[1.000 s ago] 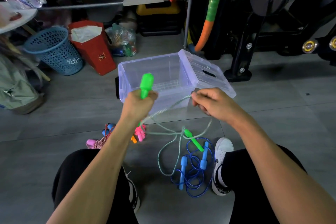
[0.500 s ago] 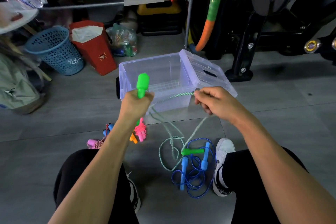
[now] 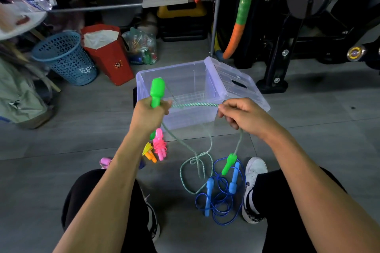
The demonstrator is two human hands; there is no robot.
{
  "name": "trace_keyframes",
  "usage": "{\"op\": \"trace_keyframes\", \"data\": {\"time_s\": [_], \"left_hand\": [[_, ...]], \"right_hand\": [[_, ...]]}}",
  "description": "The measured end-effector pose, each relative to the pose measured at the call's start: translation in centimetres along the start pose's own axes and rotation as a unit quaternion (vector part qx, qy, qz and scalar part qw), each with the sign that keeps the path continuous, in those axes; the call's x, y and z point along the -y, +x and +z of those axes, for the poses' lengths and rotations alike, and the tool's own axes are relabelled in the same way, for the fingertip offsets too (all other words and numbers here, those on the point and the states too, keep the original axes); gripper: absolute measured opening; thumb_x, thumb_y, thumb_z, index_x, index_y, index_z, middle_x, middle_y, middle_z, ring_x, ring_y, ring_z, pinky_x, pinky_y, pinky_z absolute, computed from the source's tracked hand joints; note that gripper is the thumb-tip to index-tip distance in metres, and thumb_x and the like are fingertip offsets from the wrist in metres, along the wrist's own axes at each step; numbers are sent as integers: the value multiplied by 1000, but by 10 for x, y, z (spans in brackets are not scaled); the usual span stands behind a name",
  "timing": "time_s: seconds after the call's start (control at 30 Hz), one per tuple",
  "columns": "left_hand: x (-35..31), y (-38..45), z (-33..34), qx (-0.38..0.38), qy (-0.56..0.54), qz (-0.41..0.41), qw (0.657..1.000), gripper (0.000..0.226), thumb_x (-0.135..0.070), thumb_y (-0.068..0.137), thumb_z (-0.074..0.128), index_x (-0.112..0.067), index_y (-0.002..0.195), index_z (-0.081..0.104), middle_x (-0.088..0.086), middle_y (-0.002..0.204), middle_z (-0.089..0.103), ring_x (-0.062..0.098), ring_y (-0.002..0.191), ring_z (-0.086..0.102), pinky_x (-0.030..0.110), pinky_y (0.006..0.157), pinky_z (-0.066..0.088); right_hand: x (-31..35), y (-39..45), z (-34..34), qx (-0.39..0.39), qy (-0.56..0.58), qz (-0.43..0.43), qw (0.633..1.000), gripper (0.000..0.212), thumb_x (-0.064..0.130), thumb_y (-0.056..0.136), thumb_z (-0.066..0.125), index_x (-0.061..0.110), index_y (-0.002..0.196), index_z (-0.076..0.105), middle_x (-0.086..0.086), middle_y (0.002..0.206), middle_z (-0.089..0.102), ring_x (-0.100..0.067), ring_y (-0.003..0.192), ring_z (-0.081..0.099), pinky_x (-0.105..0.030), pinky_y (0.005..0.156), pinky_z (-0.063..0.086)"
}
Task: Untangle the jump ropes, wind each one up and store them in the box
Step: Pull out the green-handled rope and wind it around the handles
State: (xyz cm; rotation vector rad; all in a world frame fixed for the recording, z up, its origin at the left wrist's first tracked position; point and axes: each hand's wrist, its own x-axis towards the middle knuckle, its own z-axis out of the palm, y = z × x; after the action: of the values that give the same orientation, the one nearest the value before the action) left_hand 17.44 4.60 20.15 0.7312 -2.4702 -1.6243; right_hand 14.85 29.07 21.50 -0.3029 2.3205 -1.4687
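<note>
While the left hand (image 3: 151, 114) gripped the upper green handle (image 3: 157, 92) in a closed fist, the right hand (image 3: 242, 118) pinched the green braided rope (image 3: 195, 104) between thumb and curled fingers, a short stretch pulled taut between the two hands in front of the box. Rest of that rope hung slack to the floor, crossing itself in a loose loop near a second green handle (image 3: 229, 163), which dangled or rested just beside the blue rope; couldn't tell if it touched the floor. Rope looked light, soft and floppy, braided so probably grippy, not fragile; handles were hard plastic, the stiff part and best place to hold while winding. Judged the loop would snag if yanked, so feed it through the fingers. Blue jump rope (image 3: 221, 197) lay on the floor between the person's feet, thin glossy cord in a messy pile, likely springier and more slippery. Pink wound rope (image 3: 159, 147) and an orange-handled yellow one (image 3: 149, 153) lay on the floor near the left forearm, another pink handle (image 3: 106, 162) partly hidden behind it. Clear plastic box (image 3: 144, 80) sat open on the floor beyond the hands, lid (image 3: 240, 84) leaning at its right side; no ropes seen inside. Blue mesh basket (image 3: 65, 57) and red bag (image 3: 109, 55) stood well apart at back left; white paper showed in the bag, basket contents couldn't tell.
</note>
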Motion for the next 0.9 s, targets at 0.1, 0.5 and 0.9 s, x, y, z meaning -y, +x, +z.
{"op": "trace_keyframes", "data": {"time_s": [0.1,0.5,0.9], "left_hand": [[-1,-16,13,88,69,63,992,16,-33,86,69,-17,85,70,-2,66,61,16,60,54,27,62,47],[-9,-7,5,47,-133,13,990,24,-24,89,66,-14,68,58,-4,59,59,14,42,39,24,48,35],[-16,-39,28,242,-46,23,969,28,-33,92,63,-15,71,61,5,62,56,13,43,38,22,44,35]], "right_hand": [[1,-1,7,16,-10,-14,1000,32,27,100,49,12,76,65,3,56,46,-13,51,42,-24,55,38],[1,-3,8,15,-13,-8,1000,33,32,100,50,16,76,65,0,57,46,-18,55,43,-26,58,38],[7,-7,29,46,-8,-13,999,31,23,101,49,12,75,63,-2,57,48,-12,51,45,-22,53,42]]}}
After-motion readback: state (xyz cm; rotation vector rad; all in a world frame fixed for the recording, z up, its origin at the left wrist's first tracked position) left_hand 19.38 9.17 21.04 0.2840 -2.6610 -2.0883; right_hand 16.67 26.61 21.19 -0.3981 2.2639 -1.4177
